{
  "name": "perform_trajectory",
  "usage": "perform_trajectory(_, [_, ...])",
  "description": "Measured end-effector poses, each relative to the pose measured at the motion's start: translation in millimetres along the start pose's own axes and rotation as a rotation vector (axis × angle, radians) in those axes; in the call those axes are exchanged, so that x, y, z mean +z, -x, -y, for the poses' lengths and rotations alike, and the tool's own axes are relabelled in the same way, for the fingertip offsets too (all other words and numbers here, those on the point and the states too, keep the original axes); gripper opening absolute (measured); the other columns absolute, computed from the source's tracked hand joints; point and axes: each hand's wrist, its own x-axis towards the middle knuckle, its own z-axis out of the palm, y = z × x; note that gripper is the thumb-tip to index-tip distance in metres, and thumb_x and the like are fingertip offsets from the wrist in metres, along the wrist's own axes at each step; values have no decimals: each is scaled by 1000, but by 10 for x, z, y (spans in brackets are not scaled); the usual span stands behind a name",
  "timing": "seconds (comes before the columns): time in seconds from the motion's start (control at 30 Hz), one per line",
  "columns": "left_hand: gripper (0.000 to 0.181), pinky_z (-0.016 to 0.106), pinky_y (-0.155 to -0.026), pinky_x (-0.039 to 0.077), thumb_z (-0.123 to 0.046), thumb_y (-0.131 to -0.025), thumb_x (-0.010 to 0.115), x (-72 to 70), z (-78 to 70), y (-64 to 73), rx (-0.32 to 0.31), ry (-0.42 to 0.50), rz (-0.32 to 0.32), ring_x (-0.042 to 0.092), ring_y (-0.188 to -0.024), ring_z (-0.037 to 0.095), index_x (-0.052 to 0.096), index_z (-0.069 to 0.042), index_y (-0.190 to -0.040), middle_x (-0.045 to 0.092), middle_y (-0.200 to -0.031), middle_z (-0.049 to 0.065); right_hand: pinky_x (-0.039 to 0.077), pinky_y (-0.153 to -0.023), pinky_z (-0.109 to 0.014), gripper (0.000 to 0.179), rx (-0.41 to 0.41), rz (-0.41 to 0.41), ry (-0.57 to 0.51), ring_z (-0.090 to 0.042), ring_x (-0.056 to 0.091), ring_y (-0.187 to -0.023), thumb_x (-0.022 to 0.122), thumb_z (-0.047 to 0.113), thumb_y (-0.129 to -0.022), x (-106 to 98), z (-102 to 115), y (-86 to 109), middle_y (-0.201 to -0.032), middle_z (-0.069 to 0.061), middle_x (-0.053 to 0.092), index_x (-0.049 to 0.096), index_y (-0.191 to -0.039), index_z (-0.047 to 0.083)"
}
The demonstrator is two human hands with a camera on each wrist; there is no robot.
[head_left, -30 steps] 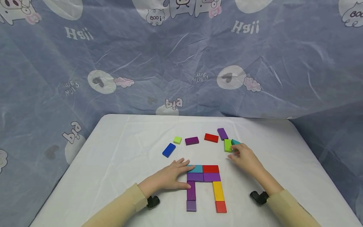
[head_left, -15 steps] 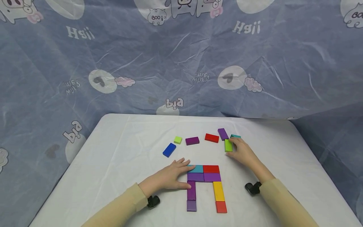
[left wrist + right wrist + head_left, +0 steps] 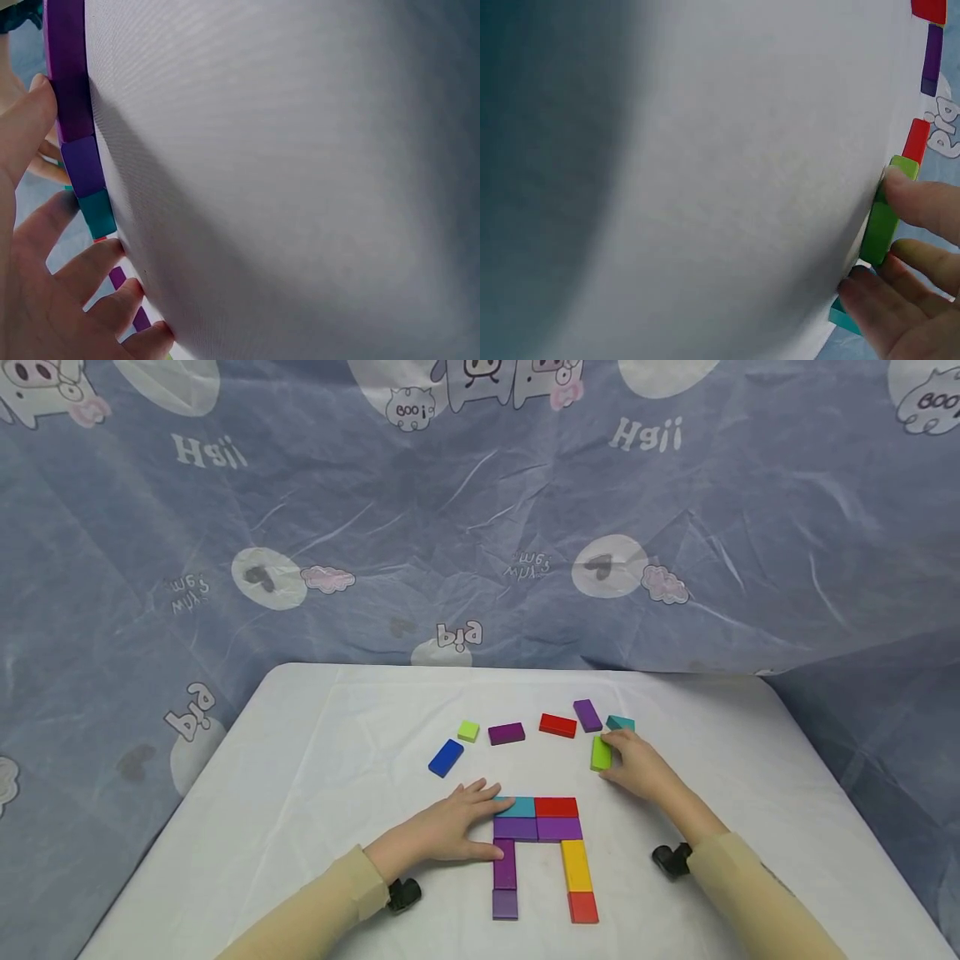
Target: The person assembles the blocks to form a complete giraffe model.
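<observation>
Lime-green rectangular block (image 3: 601, 755), pinched by the fingers of the right hand (image 3: 639, 766), is over the white, round-cornered table (image 3: 360, 718), near a purple rectangular block (image 3: 587, 716). The left hand (image 3: 444, 825), fingers spread, touches a teal rectangular block (image 3: 521, 808). Behind the table hangs a creased blue-grey sheet (image 3: 420, 510) printed with cartoon figures, pale discs and pink clouds.

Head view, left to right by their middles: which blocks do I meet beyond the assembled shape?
Blue block, short lime-green block, dark purple block, red block, violet block, long lime-green block pinched by the right hand, teal block.
</observation>
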Motion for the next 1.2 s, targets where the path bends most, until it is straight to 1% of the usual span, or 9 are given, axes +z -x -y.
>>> perform_trajectory(0.1, [76, 53, -122, 20, -56, -88, 66, -4, 4, -9, 2, 3, -5, 20, -152, 29, 38, -29, -153, 30, -162, 3, 46, -103, -56, 65, -15, -6, 12, -41, 54, -115, 80, 12, -80, -7, 28, 43, -131, -28, 51, 52, -136, -9])
perform_trajectory(0.2, [76, 53, -122, 20, -56, -87, 66, -2, 9, -11, 2, 6, -3, 20, -152, 28, 37, -30, -153, 30, -162, 3, 51, -99, -53, 69, -34, 4, 8, -36, 56, -109, 84, 14, -76, -5, 76, 109, -125, -25, 53, 54, -134, -9])
perform_trajectory(0.3, [76, 53, -122, 20, -56, -87, 66, 7, 16, -5, -2, 8, 4, 20, -152, 28, 37, -30, -153, 30, -162, 2, 54, -95, -49, 72, -59, 36, 2, -33, 57, -105, 87, 16, -73, 11, 130, 186, -121, -22, 54, 56, -133, -7])
perform_trajectory(0.43, [76, 54, -122, 21, -56, -87, 66, 19, 21, -2, 3, 12, 6, 21, -152, 29, 38, -30, -153, 31, -162, 3, 56, -93, -45, 69, -69, 81, -13, -26, 57, -100, 89, 17, -70, 38, 185, 293, -118, -16, 56, 61, -130, -3])
perform_trajectory(0.53, [76, 55, -121, 21, -57, -88, 66, 24, 25, 1, 9, 15, 4, 21, -152, 29, 37, -30, -153, 31, -162, 3, 56, -93, -43, 66, -84, 101, -19, -22, 57, -102, 90, 16, -68, 50, 209, 359, -118, -11, 57, 64, -126, 1])
perform_trajectory(0.77, [76, 54, -122, 21, -58, -88, 65, 39, 52, -10, 9, 7, -5, 21, -152, 27, 36, -31, -153, 30, -162, 2, 56, -93, -43, 64, -120, 142, -41, -22, 56, -107, 91, 18, -66, 66, 239, 449, -118, -8, 57, 64, -123, 5])
perform_trajectory(1.03, [76, 56, -121, 21, -57, -88, 65, 47, 58, -24, 32, 7, -21, 21, -152, 30, 37, -29, -153, 31, -161, 4, 56, -93, -42, 63, -138, 142, -12, -19, 57, -107, 93, 20, -64, 99, 226, 473, -114, -2, 59, 67, -121, 9])
perform_trajectory(1.2, [76, 58, -120, 22, -56, -88, 66, 49, 68, -8, 43, 14, -25, 22, -151, 32, 37, -28, -153, 31, -161, 6, 56, -93, -41, 63, -153, 143, -24, -18, 57, -107, 92, 19, -65, 111, 228, 476, -113, -1, 60, 67, -122, 9])
